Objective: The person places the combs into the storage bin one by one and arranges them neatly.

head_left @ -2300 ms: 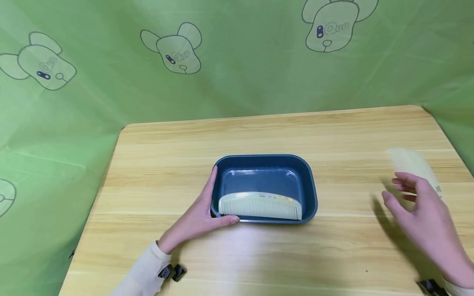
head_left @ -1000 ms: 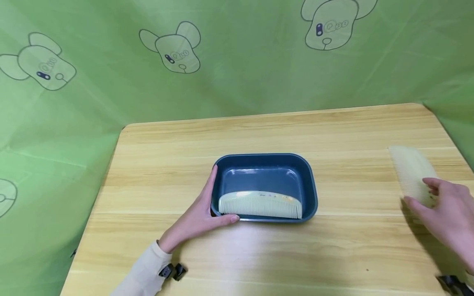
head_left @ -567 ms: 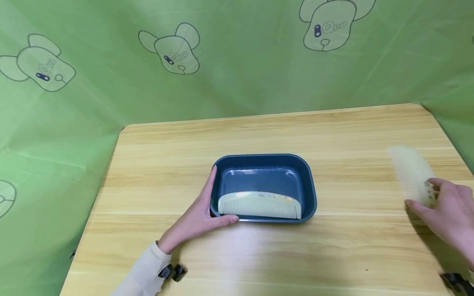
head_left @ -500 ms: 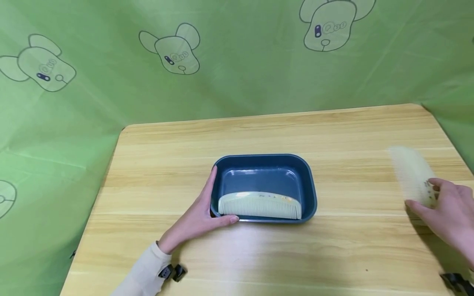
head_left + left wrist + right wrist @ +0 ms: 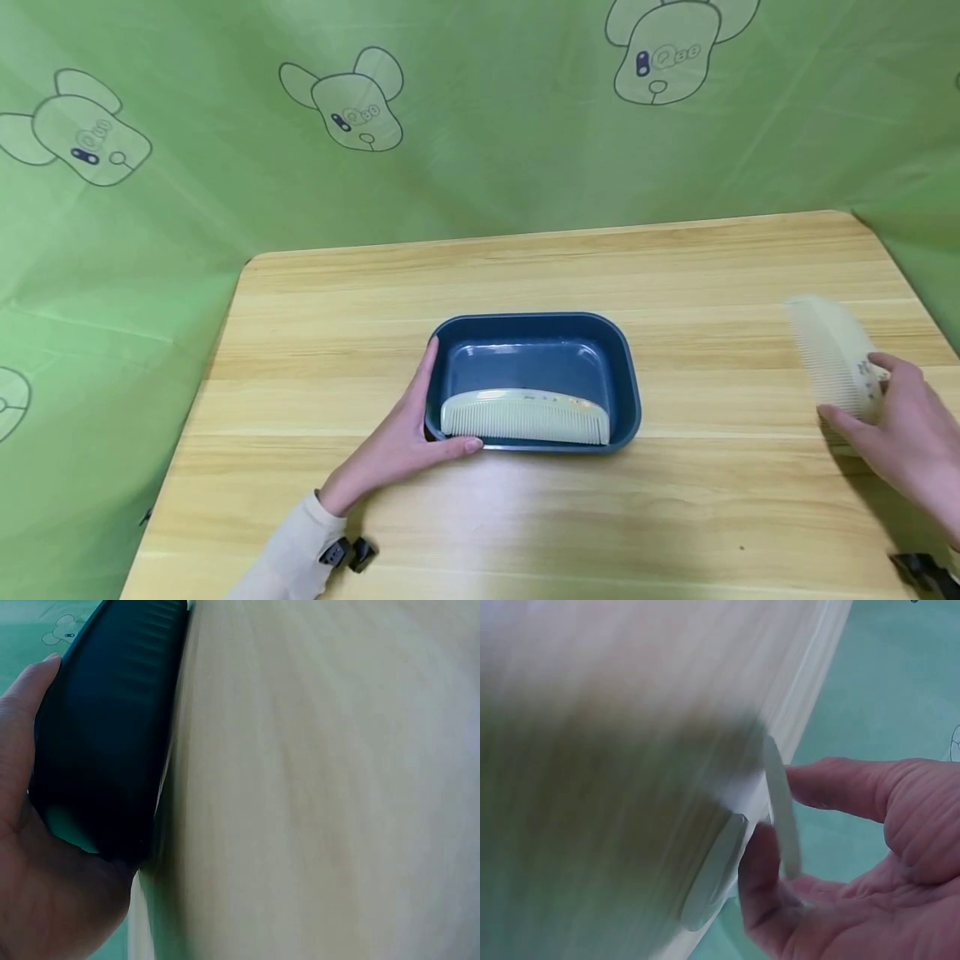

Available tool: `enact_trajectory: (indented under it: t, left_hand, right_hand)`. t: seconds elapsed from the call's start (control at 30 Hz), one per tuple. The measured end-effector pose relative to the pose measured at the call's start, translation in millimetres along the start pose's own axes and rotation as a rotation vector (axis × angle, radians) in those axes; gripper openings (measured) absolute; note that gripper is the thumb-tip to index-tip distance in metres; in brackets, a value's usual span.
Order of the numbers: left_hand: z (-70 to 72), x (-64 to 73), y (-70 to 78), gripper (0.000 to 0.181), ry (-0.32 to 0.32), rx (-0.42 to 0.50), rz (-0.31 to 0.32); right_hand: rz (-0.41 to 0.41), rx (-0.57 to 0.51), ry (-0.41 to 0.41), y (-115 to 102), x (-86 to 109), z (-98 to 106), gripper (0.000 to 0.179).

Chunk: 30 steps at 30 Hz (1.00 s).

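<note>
A pale comb is pinched between thumb and fingers of the right hand, at the table's right side. Its toothed edge faces left, and small marks show near the held end. In the right wrist view the held comb is seen edge-on, and a second pale, rounded piece lies against the table beyond it. The left hand grips the left near corner of a dark blue rectangular tub, thumb along the near rim. Inside the tub, another pale comb leans along the near wall, teeth down.
The wooden table carries the tub near its middle. Green cloth printed with cartoon heads hangs behind and around the table. Each wrist wears a small black device.
The right hand has moved right from over the comb to its near end and now pinches it; the comb has tilted slightly up. The left hand and tub have stayed put.
</note>
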<state>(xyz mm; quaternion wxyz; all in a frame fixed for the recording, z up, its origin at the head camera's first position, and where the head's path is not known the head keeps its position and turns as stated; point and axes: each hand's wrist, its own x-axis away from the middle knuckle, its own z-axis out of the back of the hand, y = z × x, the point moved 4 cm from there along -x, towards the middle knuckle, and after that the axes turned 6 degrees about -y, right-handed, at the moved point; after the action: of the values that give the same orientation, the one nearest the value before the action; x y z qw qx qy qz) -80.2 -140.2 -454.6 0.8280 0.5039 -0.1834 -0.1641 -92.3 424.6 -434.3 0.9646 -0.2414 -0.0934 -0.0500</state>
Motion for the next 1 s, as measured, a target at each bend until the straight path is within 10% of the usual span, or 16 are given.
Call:
enact_trajectory:
  t: [0.63, 1.0]
  left_hand:
    - [0.8, -0.7, 2.1, 0.132, -0.001, -0.008, -0.014]
    - [1.0, -0.2, 3.1, 0.134, 0.003, -0.001, -0.027]
  right_hand:
    - [0.127, -0.113, 0.048, -11, 1.3, -2, 0.070]
    - [0.261, -0.412, 0.034, -20, 3.0, -9, 0.062]
